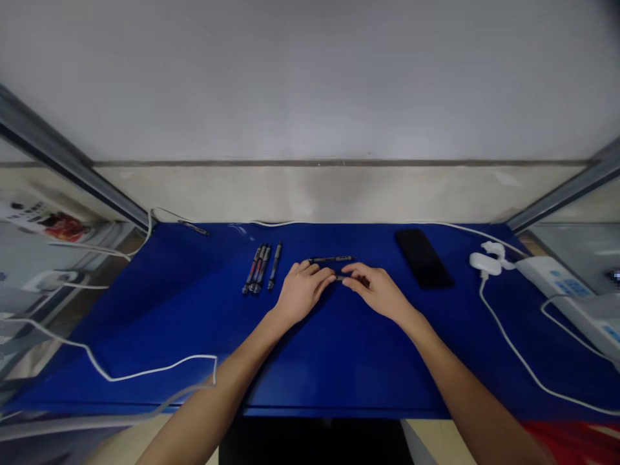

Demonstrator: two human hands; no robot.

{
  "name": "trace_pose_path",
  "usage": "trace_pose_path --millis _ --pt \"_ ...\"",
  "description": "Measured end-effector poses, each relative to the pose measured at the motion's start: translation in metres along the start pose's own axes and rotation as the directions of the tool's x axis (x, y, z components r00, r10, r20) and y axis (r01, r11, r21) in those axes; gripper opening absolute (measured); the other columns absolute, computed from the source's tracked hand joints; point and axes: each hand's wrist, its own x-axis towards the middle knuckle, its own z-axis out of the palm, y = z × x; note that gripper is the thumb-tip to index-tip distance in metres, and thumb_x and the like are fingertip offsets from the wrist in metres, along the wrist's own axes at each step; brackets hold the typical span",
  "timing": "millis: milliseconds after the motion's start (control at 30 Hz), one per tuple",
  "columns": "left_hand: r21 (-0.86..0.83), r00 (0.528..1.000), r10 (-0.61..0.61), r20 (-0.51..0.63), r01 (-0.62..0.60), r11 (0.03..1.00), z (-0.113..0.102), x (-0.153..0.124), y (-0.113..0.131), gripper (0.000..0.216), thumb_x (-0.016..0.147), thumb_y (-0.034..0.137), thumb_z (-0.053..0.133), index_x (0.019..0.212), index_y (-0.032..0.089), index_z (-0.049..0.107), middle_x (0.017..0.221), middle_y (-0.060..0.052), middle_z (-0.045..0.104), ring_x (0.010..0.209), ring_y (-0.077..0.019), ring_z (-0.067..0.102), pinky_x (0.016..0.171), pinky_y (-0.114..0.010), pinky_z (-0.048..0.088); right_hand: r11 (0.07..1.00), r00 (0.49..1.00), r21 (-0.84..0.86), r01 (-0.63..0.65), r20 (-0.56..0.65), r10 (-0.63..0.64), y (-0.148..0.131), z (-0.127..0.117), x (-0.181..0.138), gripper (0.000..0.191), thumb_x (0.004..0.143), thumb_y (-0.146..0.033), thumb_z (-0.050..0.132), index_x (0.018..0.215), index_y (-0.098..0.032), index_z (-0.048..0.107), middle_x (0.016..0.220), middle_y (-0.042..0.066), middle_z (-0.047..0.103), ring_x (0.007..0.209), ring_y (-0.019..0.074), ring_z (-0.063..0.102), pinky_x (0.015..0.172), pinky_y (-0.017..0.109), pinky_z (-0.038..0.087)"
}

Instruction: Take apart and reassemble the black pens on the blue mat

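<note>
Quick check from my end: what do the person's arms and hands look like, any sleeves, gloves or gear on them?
Both arms are bare right to the bottom edge of the picture: no sleeves show. The left hand and right hand wear no gloves, and no rings, watch, straps or cables are visible on either wrist.

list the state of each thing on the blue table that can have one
left hand: fingers curled, meeting the right hand's over a small dark piece
right hand: fingers pinched on that small dark piece
lone pen: lying flat just beyond the hands
row of pens: lying side by side, untouched
phone: screen dark, flat
white charger: cable attached, beside the power strip
blue table: bears all of these
</note>
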Motion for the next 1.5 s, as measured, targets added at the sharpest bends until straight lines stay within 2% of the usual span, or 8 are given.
trace_pose_path --millis 67,200,367,500,633,767,933,1500 --pt "-0.025 1.0 -0.003 -0.004 0.003 1.0 -0.001 0.001 -0.001 0.036 0.102 0.041 0.033 0.104 0.025 0.065 0.096 -0.004 0.068 0.092 -0.0198 0.055 0.08 -0.034 0.036 1.0 0.999 0.012 0.029 -0.014 -0.029 -0.001 -0.001 0.0 0.019 0.091 -0.041 0.059 0.096 -0.023 0.062 0.079 0.0 0.067 0.066 0.0149 0.061 0.062 0.026 0.046" --pt "-0.079 0.999 0.035 0.004 -0.034 0.996 -0.002 0.001 -0.002 0.036 0.1 0.046 0.036 0.116 0.026 0.061 0.105 -0.005 0.068 0.096 -0.0204 0.056 0.082 -0.034 0.037 0.998 0.998 -0.048 0.049 -0.041 -0.051 0.0 0.0 0.0 0.033 0.098 -0.039 0.044 0.076 -0.021 0.06 0.072 0.002 0.066 0.062 0.0149 0.059 0.062 0.027 0.044" --pt "-0.058 1.0 0.005 -0.016 -0.006 0.998 -0.002 0.001 -0.002 0.038 0.102 0.042 0.031 0.109 0.025 0.064 0.1 -0.005 0.069 0.093 -0.02 0.056 0.08 -0.034 0.036 0.998 0.998 -0.028 0.061 -0.001 -0.061 0.0 0.0 -0.001 0.02 0.092 -0.042 0.056 0.098 -0.024 0.063 0.074 -0.001 0.065 0.062 0.0153 0.059 0.059 0.026 0.044" --pt "-0.097 0.999 0.039 -0.003 -0.04 0.994 -0.003 0.001 -0.002 0.035 0.1 0.046 0.037 0.113 0.026 0.062 0.105 -0.005 0.069 0.095 -0.0203 0.056 0.081 -0.034 0.036 0.993 0.995 -0.077 0.09 -0.028 -0.092 -0.001 0.002 -0.001 0.034 0.098 -0.041 0.044 0.079 -0.021 0.062 0.075 0.002 0.066 0.062 0.015 0.06 0.062 0.027 0.045" --pt "-0.057 1.0 0.021 0.01 -0.021 0.998 -0.003 0.0 -0.001 0.038 0.102 0.041 0.031 0.105 0.025 0.065 0.095 -0.005 0.068 0.092 -0.0205 0.055 0.08 -0.034 0.035 0.99 0.994 -0.095 0.108 0.001 -0.109 -0.001 0.006 -0.001 0.021 0.093 -0.044 0.055 0.096 -0.024 0.061 0.077 0.0 0.065 0.065 0.0158 0.059 0.062 0.027 0.045" --pt "-0.091 0.998 0.063 0.019 -0.061 0.994 -0.003 0.0 0.0 0.035 0.1 0.046 0.036 0.114 0.026 0.061 0.098 -0.005 0.068 0.092 -0.0203 0.054 0.08 -0.033 0.035 0.971 0.989 -0.199 0.136 -0.024 -0.144 0.001 0.006 0.0 0.037 0.1 -0.041 0.041 0.074 -0.021 0.059 0.072 0.002 0.063 0.064 0.0157 0.057 0.064 0.029 0.043" --pt "-0.033 1.0 0.028 0.013 -0.027 0.999 -0.001 0.001 -0.001 0.035 0.102 0.039 0.033 0.101 0.025 0.065 0.087 -0.004 0.066 0.088 -0.0196 0.054 0.077 -0.033 0.034 0.985 0.994 -0.137 0.104 0.04 -0.1 0.003 0.006 0.0 0.021 0.094 -0.044 0.054 0.096 -0.025 0.06 0.074 -0.001 0.064 0.064 0.0157 0.059 0.061 0.027 0.043" --pt "-0.032 0.999 0.045 -0.001 -0.045 0.998 0.006 0.001 -0.007 0.03 0.1 0.039 0.04 0.113 0.022 0.061 0.104 -0.006 0.066 0.098 -0.0215 0.053 0.082 -0.034 0.037 0.976 0.986 -0.189 0.112 -0.101 -0.132 0.006 0.009 0.001 0.016 0.097 -0.035 0.048 0.097 -0.024 0.059 0.094 0.006 0.068 0.084 0.0217 0.065 0.076 0.034 0.048"
